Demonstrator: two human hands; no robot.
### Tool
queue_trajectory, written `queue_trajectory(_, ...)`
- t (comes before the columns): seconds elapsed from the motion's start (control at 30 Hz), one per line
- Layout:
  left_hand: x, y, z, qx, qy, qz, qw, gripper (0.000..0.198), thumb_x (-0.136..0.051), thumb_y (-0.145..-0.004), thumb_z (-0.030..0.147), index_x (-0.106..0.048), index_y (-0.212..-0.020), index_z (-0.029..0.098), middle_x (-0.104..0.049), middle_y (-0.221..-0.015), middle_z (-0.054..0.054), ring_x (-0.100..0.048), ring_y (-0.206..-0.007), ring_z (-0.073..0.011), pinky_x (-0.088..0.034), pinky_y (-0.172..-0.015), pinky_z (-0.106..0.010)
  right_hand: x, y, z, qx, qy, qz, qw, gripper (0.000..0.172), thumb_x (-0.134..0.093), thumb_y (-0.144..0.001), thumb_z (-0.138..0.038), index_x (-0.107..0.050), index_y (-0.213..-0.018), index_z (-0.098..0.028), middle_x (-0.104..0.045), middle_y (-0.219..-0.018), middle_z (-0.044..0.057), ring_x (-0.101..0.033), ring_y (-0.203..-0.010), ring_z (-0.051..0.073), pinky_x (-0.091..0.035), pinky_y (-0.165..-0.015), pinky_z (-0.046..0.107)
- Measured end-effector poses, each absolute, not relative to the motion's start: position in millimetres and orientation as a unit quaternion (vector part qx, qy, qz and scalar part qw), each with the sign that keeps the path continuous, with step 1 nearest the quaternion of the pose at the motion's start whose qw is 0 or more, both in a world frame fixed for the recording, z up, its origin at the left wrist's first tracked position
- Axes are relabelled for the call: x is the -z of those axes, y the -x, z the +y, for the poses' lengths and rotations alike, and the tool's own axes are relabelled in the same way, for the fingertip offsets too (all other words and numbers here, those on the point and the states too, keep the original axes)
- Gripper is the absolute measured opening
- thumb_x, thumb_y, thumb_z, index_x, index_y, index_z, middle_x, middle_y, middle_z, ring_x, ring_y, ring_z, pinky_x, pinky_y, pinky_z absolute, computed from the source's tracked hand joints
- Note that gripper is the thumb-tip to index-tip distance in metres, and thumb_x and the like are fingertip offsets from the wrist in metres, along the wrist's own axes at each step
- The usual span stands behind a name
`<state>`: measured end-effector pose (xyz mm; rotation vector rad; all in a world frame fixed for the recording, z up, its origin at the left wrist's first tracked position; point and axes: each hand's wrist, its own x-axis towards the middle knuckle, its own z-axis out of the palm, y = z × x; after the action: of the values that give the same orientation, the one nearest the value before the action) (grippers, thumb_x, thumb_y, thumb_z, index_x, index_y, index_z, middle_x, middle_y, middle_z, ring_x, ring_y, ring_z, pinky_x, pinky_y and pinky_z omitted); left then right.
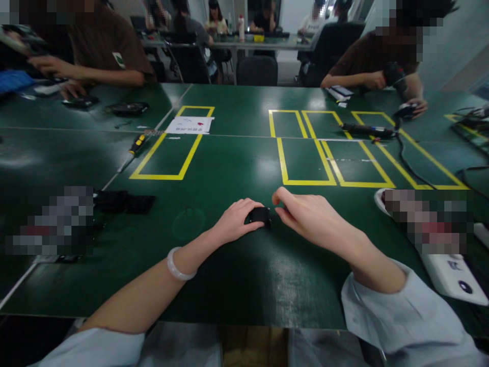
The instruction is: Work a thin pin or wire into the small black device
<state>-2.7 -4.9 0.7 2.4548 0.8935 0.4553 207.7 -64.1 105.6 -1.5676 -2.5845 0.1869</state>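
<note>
While the left hand [236, 222] curls around the small black block [260, 215] lying sideways on the green table [229, 168], the right hand [311, 216] sits just beside its right end, half open, holding nothing.

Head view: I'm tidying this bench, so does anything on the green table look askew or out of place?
Mildly. The white card straddles the far end of the left yellow box, and the black corded tool lies across the right yellow boxes. The small black part sits in the left hand. No spill or damage shows.
</note>
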Motion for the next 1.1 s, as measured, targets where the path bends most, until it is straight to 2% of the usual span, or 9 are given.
queue_trajectory(0.1,-0.6,3.0,-4.8,-0.165,-0.898,0.328,0.244,0.035,-0.058,-0.089,0.043,-0.054,-0.117,0.022,-0.06,-0.114,-0.006,-0.054,-0.106,-0.0243,-0.043,-0.093,-0.038,-107.6,-206.6,-65.2,-0.065,0.52,-0.85,0.056,0.014,-0.038,-0.096,-0.029,-0.047,-0.103,-0.02,-0.066,-0.077,0.001,-0.062,-0.064,0.016,-0.025,-0.052,0.025)
queue_trajectory(0.23,-1.3,3.2,-5.4,-0.165,-0.897,0.329,0.245,0.035,-0.058,-0.089,0.042,-0.054,-0.118,0.023,-0.059,-0.114,-0.006,-0.054,-0.106,-0.024,-0.042,-0.094,-0.039,-107.9,-205.1,-63.8,-0.056,0.529,-0.846,0.039,0.022,-0.034,-0.098,-0.038,-0.048,-0.1,-0.021,-0.065,-0.072,0.0,-0.062,-0.062,0.017,-0.023,-0.051,0.026)
queue_trajectory(0.53,-1.2,2.7,-4.7,-0.169,-0.898,0.327,0.242,0.035,-0.06,-0.089,0.041,-0.054,-0.117,0.022,-0.06,-0.112,-0.005,-0.054,-0.104,-0.0236,-0.043,-0.093,-0.038,-106.2,-207.4,-64.6,-0.074,0.517,-0.851,0.059,0.013,-0.039,-0.094,-0.025,-0.045,-0.105,-0.02,-0.066,-0.079,0.001,-0.061,-0.063,0.016,-0.025,-0.052,0.025)
queue_trajectory(0.67,0.3,2.8,-4.8,-0.171,-0.897,0.327,0.242,0.034,-0.06,-0.089,0.042,-0.054,-0.117,0.022,-0.06,-0.112,-0.005,-0.055,-0.104,-0.0238,-0.043,-0.092,-0.039,-106.2,-206.6,-64.8,-0.076,0.518,-0.85,0.066,0.012,-0.039,-0.095,-0.029,-0.045,-0.102,-0.021,-0.066,-0.079,0.0,-0.06,-0.064,0.015,-0.026,-0.053,0.025)
queue_trajectory(0.83,0.0,2.7,-5.2,-0.167,-0.896,0.33,0.245,0.035,-0.059,-0.089,0.043,-0.054,-0.118,0.023,-0.06,-0.113,-0.006,-0.055,-0.104,-0.0241,-0.043,-0.093,-0.039,-107.2,-206.1,-64.9,-0.069,0.527,-0.845,0.056,0.021,-0.037,-0.098,-0.039,-0.047,-0.099,-0.021,-0.066,-0.075,0.0,-0.061,-0.063,0.016,-0.025,-0.053,0.025)
queue_trajectory(1.1,0.1,3.1,-5.4,-0.163,-0.896,0.334,0.244,0.034,-0.058,-0.089,0.043,-0.055,-0.117,0.023,-0.06,-0.112,-0.006,-0.055,-0.104,-0.0244,-0.043,-0.093,-0.039,-106.4,-205.8,-64.1,-0.056,0.526,-0.848,0.041,0.018,-0.034,-0.098,-0.031,-0.048,-0.102,-0.02,-0.067,-0.074,0.001,-0.061,-0.06,0.016,-0.023,-0.051,0.025)
